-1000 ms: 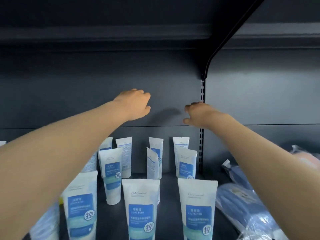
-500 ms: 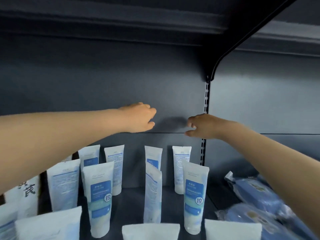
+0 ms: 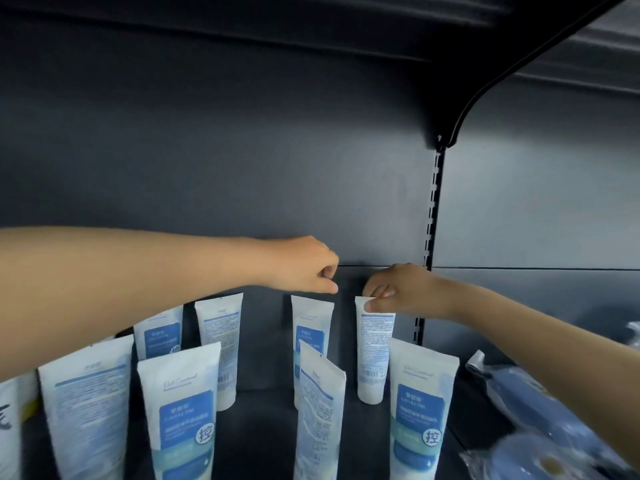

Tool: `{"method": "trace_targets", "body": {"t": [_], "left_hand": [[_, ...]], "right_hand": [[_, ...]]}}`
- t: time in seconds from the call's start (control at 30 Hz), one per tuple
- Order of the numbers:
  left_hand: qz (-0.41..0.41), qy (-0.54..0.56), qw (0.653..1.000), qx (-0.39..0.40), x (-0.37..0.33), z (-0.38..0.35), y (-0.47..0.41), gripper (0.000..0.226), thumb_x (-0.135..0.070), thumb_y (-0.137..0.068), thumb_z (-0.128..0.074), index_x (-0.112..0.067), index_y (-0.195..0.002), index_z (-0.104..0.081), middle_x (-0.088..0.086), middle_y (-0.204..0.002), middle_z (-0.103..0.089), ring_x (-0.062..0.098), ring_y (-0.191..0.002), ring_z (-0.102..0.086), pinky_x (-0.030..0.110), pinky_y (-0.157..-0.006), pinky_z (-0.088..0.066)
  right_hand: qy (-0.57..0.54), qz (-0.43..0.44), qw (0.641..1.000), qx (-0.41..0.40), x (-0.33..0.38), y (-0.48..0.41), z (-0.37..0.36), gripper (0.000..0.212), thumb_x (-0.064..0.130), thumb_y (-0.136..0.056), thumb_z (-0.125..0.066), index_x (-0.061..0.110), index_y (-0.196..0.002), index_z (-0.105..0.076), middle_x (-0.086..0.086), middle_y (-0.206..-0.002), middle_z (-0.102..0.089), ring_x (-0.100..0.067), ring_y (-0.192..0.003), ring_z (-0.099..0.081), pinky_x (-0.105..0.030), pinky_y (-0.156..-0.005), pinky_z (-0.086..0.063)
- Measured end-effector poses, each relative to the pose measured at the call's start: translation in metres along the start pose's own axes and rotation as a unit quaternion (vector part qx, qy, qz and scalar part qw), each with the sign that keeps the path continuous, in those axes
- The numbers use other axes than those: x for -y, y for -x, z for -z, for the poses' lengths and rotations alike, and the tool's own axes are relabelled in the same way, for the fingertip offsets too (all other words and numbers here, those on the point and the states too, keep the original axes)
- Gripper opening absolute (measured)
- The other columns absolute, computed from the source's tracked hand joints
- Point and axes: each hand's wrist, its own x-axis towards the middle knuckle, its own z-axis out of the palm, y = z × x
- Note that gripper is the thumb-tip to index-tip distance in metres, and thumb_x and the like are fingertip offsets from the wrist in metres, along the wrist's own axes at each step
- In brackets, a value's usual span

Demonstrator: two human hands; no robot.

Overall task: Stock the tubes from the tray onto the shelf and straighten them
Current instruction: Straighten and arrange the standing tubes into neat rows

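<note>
- Fingertips (image 3: pixel 377 291) and thumb of our right hand (image 3: pixel 401 292) pinch the flat top seam of the end tube (image 3: pixel 374 351).
- That tube stands upright on its cap directly beneath the right hand, with its printed back and barcode facing us, close to the back panel (image 3: pixel 242 168).
- Our left hand (image 3: pixel 304 268) is clenched, its fingers curled into the palm with nothing showing in it. It hovers just left of the right hand, and the two hands are apart.
- Right below the left hand stands the neighbour tube (image 3: pixel 311 327), blue label toward us. We cannot tell whether the thumb touches its top edge.
- Nearer to us than both hands, a turned tube (image 3: pixel 320 410) stands twisted nearly edge-on and partly covers the neighbour tube.
- Under our right forearm a front tube (image 3: pixel 420 410) stands upright, blue label out, just beside the end tube's lower half.
- Below our left forearm stand four more. The far row has a label-out rear tube (image 3: pixel 159 337) and a back-out rear tube (image 3: pixel 220 351). The near row has a labelled near tube (image 3: pixel 180 410) and a back-facing near tube (image 3: pixel 86 420).
- All of them stand on the dark shelf floor (image 3: pixel 256 431).
- Just right of the right hand, a slotted upright (image 3: pixel 433 216) climbs the back panel to a curved bracket (image 3: pixel 485 81).
- Further right, beneath our right arm, lie blue packs (image 3: pixel 512 393) in clear wrap.
- Far left, under our left arm, a white pack (image 3: pixel 8 427) with a black character is cut off by the edge.
</note>
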Motion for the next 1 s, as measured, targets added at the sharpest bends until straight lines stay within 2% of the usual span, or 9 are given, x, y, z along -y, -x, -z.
{"method": "trace_targets", "body": {"t": [0.23, 0.37, 0.53, 0.67, 0.73, 0.87, 1.0], "left_hand": [[-0.014, 0.057, 0.998, 0.011, -0.001, -0.005, -0.006, 0.025, -0.033, -0.089, -0.06, -0.011, -0.1, -0.066, -0.005, -0.098, -0.066, 0.01, -0.091, -0.059, 0.025, -0.082, -0.047], [-0.009, 0.057, 0.998, 0.037, 0.0, -0.01, -0.006, 0.022, -0.033, -0.088, -0.061, -0.013, -0.096, -0.067, -0.013, -0.08, -0.058, 0.009, -0.086, -0.058, 0.027, -0.079, -0.049], [-0.009, 0.067, 0.996, 0.058, 0.005, -0.014, -0.01, 0.019, -0.03, -0.089, -0.06, -0.014, -0.095, -0.067, -0.012, -0.083, -0.057, 0.007, -0.079, -0.051, 0.013, -0.061, -0.039], [-0.009, 0.067, 0.996, 0.062, 0.007, -0.017, -0.012, 0.019, -0.031, -0.09, -0.058, -0.014, -0.092, -0.066, -0.018, -0.073, -0.052, 0.007, -0.078, -0.051, 0.014, -0.064, -0.039], [-0.008, 0.066, 0.996, 0.064, 0.007, -0.018, -0.012, 0.018, -0.031, -0.09, -0.058, -0.014, -0.092, -0.066, -0.017, -0.073, -0.053, 0.008, -0.079, -0.052, 0.018, -0.066, -0.041], [-0.005, 0.06, 0.996, 0.066, 0.006, -0.019, -0.012, 0.018, -0.031, -0.09, -0.058, -0.014, -0.09, -0.066, -0.016, -0.073, -0.053, 0.009, -0.08, -0.053, 0.025, -0.075, -0.045], [0.003, 0.054, 0.996, 0.067, 0.006, -0.02, -0.013, 0.019, -0.03, -0.09, -0.058, -0.012, -0.091, -0.065, -0.017, -0.069, -0.051, 0.006, -0.071, -0.05, 0.025, -0.069, -0.044]], "right_hand": [[-0.05, -0.014, 0.998, -0.041, -0.008, -0.005, -0.009, 0.023, 0.023, -0.083, -0.068, 0.017, -0.106, -0.068, 0.005, -0.098, -0.068, -0.01, -0.092, -0.062, -0.02, -0.082, -0.047], [-0.067, -0.029, 0.995, -0.062, -0.011, -0.01, -0.017, 0.021, 0.023, -0.081, -0.072, 0.015, -0.101, -0.069, 0.006, -0.089, -0.064, -0.01, -0.084, -0.058, -0.013, -0.068, -0.042], [-0.107, -0.044, 0.991, -0.071, -0.015, -0.015, -0.022, 0.016, 0.025, -0.078, -0.075, 0.016, -0.089, -0.067, 0.003, -0.081, -0.062, -0.01, -0.075, -0.055, -0.018, -0.065, -0.042], [-0.145, -0.063, 0.985, -0.073, -0.015, -0.016, -0.023, 0.015, 0.025, -0.076, -0.076, 0.022, -0.072, -0.062, 0.008, -0.068, -0.06, -0.007, -0.064, -0.054, -0.019, -0.061, -0.044], [-0.168, -0.069, 0.981, -0.073, -0.015, -0.015, -0.024, 0.015, 0.023, -0.076, -0.076, 0.022, -0.07, -0.062, 0.007, -0.066, -0.061, -0.005, -0.06, -0.054, -0.019, -0.058, -0.046], [-0.186, -0.084, 0.976, -0.075, -0.017, -0.013, -0.025, 0.011, 0.018, -0.076, -0.074, 0.016, -0.074, -0.064, -0.001, -0.07, -0.065, -0.014, -0.061, -0.06, -0.021, -0.058, -0.051], [-0.219, -0.089, 0.969, -0.074, -0.018, -0.012, -0.028, 0.011, 0.017, -0.077, -0.072, 0.01, -0.083, -0.066, -0.005, -0.075, -0.068, -0.023, -0.071, -0.066, -0.031, -0.067, -0.056]]}}
